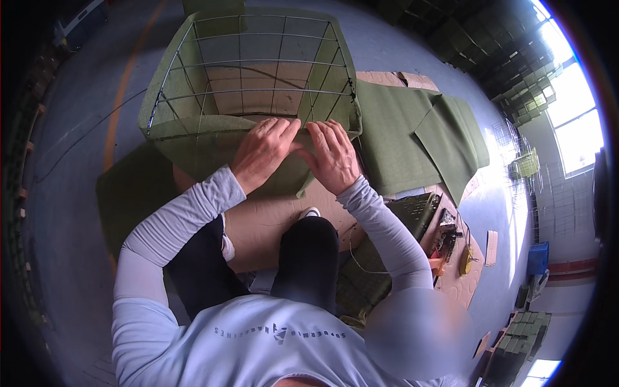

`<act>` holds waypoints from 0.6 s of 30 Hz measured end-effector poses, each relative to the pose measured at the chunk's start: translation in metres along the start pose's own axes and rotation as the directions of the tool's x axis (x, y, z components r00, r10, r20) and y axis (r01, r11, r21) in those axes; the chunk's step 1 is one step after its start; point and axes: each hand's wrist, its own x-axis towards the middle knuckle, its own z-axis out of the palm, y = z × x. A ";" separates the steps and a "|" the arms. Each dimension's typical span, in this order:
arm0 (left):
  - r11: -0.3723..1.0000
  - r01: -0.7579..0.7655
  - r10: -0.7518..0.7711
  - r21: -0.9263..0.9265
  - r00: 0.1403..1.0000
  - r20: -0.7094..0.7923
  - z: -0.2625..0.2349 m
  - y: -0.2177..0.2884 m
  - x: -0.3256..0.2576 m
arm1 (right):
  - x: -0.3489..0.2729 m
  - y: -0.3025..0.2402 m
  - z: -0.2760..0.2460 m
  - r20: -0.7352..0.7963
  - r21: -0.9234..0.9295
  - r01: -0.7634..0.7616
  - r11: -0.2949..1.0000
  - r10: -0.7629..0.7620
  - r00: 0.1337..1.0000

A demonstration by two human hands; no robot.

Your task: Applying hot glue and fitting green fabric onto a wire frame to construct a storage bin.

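Note:
In front of me stands a box-shaped wire frame (pixel 241 62) with green cloth (pixel 164 87) around its sides. Through its open grid I can see brown cardboard inside. At the near edge, a loose flap of the green cloth hangs toward me. My left hand (pixel 264 149) is closed on the cloth edge near the middle of that side, fingers bent over it. Close beside it, my right hand (pixel 332 157) grips the same edge, its thumb toward the left hand. The fingertips of both hands are partly hidden behind the rim.
Flat sheets of green cloth (pixel 403 138) lie to the right on cardboard. Nearer are a dark green crate (pixel 412 219), tools with an orange handle (pixel 438 266) and a yellow item (pixel 466 261). Stacked green boxes (pixel 477 42) and wire grids (pixel 554 203) stand farther right.

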 end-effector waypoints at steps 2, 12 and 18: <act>0.996 0.041 -0.035 -0.075 0.996 0.078 -0.002 -0.006 0.007 | 0.017 -0.004 -0.007 0.019 0.030 0.002 1.000 -0.002 1.000; 0.740 0.341 0.204 -0.580 0.708 0.676 0.025 -0.079 0.050 | 0.078 0.050 0.004 0.913 0.291 -0.589 0.754 -0.035 0.407; 0.990 0.009 0.009 0.142 0.992 -0.124 -0.064 -0.041 -0.059 | 0.052 -0.035 0.009 0.057 0.135 0.150 0.979 -0.159 0.986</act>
